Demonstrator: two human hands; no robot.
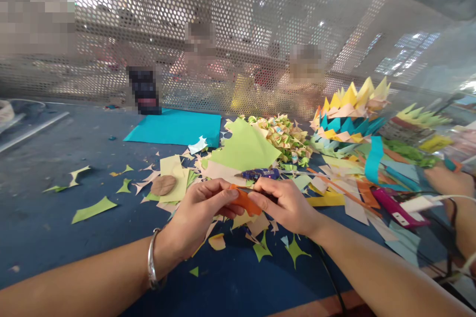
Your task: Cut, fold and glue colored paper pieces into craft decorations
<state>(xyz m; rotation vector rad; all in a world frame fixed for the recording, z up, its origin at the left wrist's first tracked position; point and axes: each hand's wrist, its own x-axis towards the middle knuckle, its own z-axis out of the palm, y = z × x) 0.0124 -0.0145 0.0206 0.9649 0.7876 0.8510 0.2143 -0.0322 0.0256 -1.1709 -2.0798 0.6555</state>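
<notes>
Both hands meet over the middle of the dark blue table. My left hand (206,203), with a silver bangle at the wrist, pinches a small folded piece of orange paper (248,203) by its left end. My right hand (286,203) is closed at the other end of that paper. A slim dark tool (273,197) shows between the right fingers; its kind is partly hidden. Just beyond the hands lies a screwdriver-like tool (260,174) with a dark blue handle and thin shaft. Green and pale paper scraps (262,247) lie around and below the hands.
A light green sheet (245,146) and a pile of small folded papers (284,136) lie ahead. Spiky stacked paper rings (345,119) stand right. A turquoise sheet (174,128) lies back left, before a perforated metal screen (230,34). Another person's hand (451,181) is at right, near a magenta power strip (399,208).
</notes>
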